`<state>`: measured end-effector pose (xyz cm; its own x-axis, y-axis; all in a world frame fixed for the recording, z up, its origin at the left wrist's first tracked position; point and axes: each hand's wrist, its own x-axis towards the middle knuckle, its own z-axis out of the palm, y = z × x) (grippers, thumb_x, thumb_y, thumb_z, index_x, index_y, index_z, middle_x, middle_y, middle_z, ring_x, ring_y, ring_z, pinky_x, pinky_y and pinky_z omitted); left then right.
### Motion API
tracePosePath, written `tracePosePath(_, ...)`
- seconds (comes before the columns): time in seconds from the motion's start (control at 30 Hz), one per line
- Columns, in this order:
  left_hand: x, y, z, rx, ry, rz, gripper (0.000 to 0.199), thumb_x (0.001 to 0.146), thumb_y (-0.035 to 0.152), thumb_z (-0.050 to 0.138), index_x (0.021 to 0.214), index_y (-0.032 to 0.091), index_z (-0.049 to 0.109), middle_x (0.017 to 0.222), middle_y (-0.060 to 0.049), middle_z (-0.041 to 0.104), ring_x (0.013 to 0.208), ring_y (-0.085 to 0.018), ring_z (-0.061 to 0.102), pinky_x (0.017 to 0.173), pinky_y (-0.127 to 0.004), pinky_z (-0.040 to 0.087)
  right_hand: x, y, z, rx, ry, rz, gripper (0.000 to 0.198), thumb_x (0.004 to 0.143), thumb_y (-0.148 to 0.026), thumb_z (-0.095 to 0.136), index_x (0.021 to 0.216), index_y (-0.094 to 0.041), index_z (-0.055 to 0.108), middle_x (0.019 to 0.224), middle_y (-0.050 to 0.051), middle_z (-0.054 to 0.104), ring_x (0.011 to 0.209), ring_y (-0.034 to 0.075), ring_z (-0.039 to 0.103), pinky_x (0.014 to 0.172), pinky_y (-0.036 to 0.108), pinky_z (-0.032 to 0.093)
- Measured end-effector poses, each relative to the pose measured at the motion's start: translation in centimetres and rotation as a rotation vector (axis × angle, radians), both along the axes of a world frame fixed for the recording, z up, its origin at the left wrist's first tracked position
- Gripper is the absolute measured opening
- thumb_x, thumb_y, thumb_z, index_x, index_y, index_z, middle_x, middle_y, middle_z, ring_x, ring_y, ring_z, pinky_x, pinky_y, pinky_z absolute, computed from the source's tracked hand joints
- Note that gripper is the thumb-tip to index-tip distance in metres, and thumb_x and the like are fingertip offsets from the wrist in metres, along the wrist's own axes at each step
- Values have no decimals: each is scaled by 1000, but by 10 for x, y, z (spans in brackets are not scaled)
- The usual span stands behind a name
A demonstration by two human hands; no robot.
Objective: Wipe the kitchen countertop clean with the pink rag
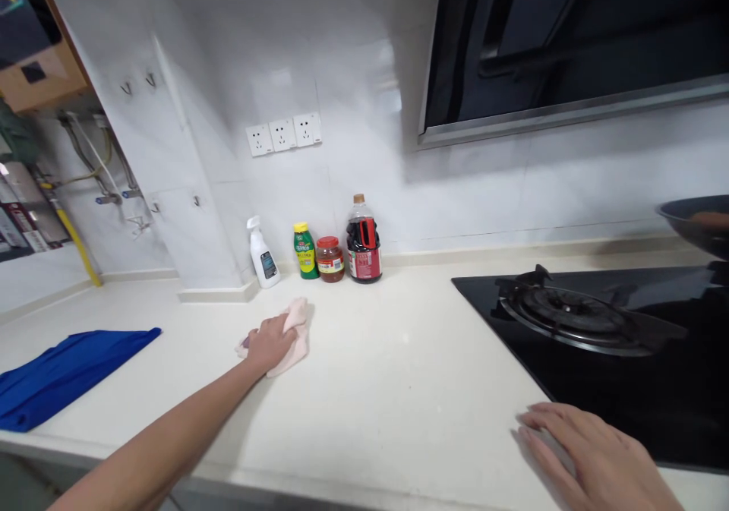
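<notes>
- Left hand (270, 342) is laid palm down on a pale pink cloth (297, 348), which is gripped and bunched under its curled fingers.
- This cloth is rested on the desk (387, 435), left of the middle.
- Right hand (592, 450) is held at the near left edge of the black cooktop (615, 405), with nothing seen in its grasp; its thumb is parted from its lightly bent fingers, and whether the desk is touched cannot be told.
- Along the far wall (364, 169) are lined up, left to right, a white spray bottle (265, 263), a green bottle (306, 253), a red-lidded jar (329, 260) and a dark bottle (364, 247).
- Blue fabric (68, 370) is spread at the left.
- At far right, a dark pan (692, 230) is partly seen.
</notes>
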<state>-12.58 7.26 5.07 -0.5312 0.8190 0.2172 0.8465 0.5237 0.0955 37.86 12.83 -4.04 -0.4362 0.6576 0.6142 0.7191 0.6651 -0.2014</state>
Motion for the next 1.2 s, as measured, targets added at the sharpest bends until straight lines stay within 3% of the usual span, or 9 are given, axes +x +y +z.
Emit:
tracePosePath(0.23,82,-26,-4,14,-53,-157,51,94,38,38,143,30,51,152,-7,56,141,-30,45,113,-55,32,-10,-7,9,-35,-14,-45,41,99,-53,39,96,-26,71,106,6,71,97,27,66,88,46,45)
tracePosePath(0.47,201,-33,-14,23,-133,-531,52,94,46,45,144,33,50,148,-6,58,138,-29,47,114,-55,32,-11,-12,15,-105,-14,-46,43,98,-54,39,96,-24,69,106,8,70,97,27,64,91,46,43)
tracePosePath(0.6,227,-44,-9,1,-242,-754,64,93,55,48,152,31,41,154,-8,52,142,-31,43,118,-60,28,-7,-5,10,-101,141,-72,48,97,-57,36,103,-23,69,114,10,69,105,30,63,94,49,44)
tracePosePath(0.73,176,-71,-4,82,-275,-874,68,95,54,50,155,26,36,159,-12,45,146,-31,40,121,-58,27,-26,-12,15,-105,242,-94,52,96,-60,33,107,-24,69,119,11,68,109,32,61,94,51,45)
tracePosePath(0.8,127,-92,-8,141,-159,-791,59,98,50,48,151,26,43,156,-13,49,145,-30,42,120,-58,28,-54,-24,26,-184,195,-4,54,98,-60,32,119,-26,67,126,11,65,117,32,58,97,50,44)
tracePosePath(0.9,50,-126,-20,169,40,-614,43,101,47,43,133,25,60,142,-13,62,134,-30,53,109,-54,42,-114,-44,52,-371,29,87,59,98,-63,36,141,-30,58,143,13,54,126,34,53,103,50,42)
tracePosePath(0.97,12,-144,-28,187,145,-565,37,101,46,43,122,26,66,131,-11,68,127,-30,59,101,-50,47,-159,-59,71,-450,-96,97,60,95,-67,44,140,-31,59,151,15,46,130,39,50,105,55,38)
tracePosePath(1.1,-19,-158,-37,231,189,-545,35,102,45,43,118,27,69,128,-9,70,125,-26,60,99,-45,49,-230,-89,85,-428,-165,223,47,91,-63,56,119,-28,68,155,15,39,132,42,45,105,57,35)
tracePosePath(1.2,-20,-156,-42,238,171,-546,38,102,47,42,121,26,68,131,-10,69,125,-25,61,99,-43,51,-249,-101,76,-332,-128,358,38,89,-55,64,116,-29,65,154,10,40,134,37,41,107,53,34)
